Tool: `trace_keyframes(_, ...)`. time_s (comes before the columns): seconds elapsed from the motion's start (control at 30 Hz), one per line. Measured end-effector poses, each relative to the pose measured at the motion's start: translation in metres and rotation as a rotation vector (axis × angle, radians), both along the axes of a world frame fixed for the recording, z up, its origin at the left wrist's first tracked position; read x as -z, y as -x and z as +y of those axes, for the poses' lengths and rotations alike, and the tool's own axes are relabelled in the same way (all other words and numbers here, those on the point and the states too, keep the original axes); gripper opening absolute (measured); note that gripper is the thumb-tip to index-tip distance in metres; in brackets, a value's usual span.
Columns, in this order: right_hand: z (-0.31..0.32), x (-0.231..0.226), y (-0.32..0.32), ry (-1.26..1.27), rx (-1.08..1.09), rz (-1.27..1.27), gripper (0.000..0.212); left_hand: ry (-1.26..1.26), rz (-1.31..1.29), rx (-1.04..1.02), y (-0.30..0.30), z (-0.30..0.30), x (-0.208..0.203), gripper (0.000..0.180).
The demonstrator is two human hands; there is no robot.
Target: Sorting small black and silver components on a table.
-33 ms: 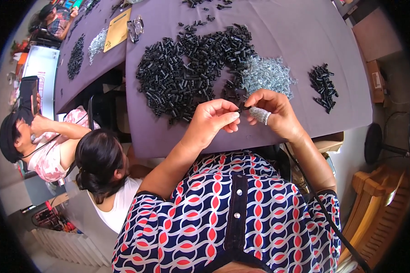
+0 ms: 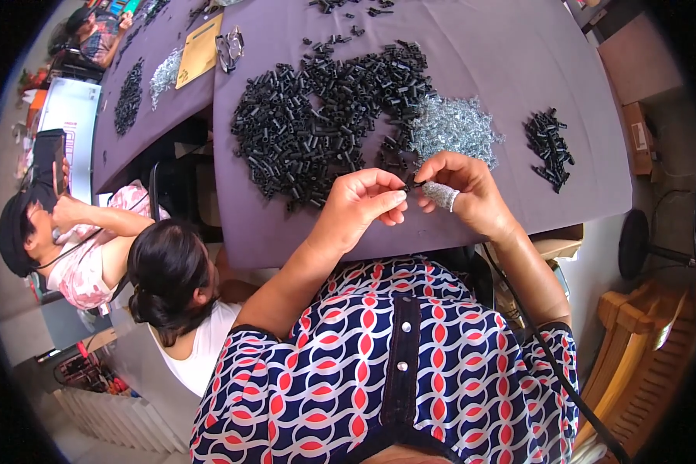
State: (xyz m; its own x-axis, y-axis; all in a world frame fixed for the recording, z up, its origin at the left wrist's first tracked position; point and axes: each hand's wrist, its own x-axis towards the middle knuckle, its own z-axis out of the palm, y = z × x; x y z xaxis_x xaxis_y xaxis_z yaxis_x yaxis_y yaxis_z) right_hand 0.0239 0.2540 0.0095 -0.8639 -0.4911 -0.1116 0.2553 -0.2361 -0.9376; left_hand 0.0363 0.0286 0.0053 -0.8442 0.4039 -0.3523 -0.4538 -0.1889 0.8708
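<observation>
Nothing visibly shifts since the earlier frame, so the hold is unchanged: left hand [image 2: 357,206] and right hand [image 2: 473,195], each pinched closed, grip a small black piece [image 2: 411,186] between them, at seven o'clock from the silvery pile [image 2: 456,131] on the bench [image 2: 526,58].

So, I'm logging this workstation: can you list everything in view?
Held piece: one visible, black, between both hands
Large tubular-parts heap: one, black, mid-table
Small-parts heap: one, silver, right of it
Smaller heap: one, black, table's right
Tables: two, purple-grey, centre and upper left
Far heaps: at least two, black, silver, upper left
Envelope: one, yellow-brown, upper left
Glasses: one pair, dark, beside envelope
Slatted wooden furniture: one, orange-brown, lower right
Other people: three, varied clothing, left side
Background clutter: uncounted, mixed, around edges
Patterned top: one, navy-white-red, lower centre
Left fingers: one set, bare, piece's left
Right fingers: one set, one wrapped silver-grey, piece's right
</observation>
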Motion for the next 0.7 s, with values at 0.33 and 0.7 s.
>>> trace_keyframes(0.33, -0.004, 0.003, 0.002, -0.060, -0.027, 0.024, 0.011, 0.011, 0.013, 0.034, -0.001, 0.001, 0.001, 0.017)
trace_keyframes(0.7, 0.000, -0.014, 0.007, -0.221, -0.083, 0.138, 0.028, 0.091, 0.081, 0.041, -0.002, 0.004, -0.002, 0.016)
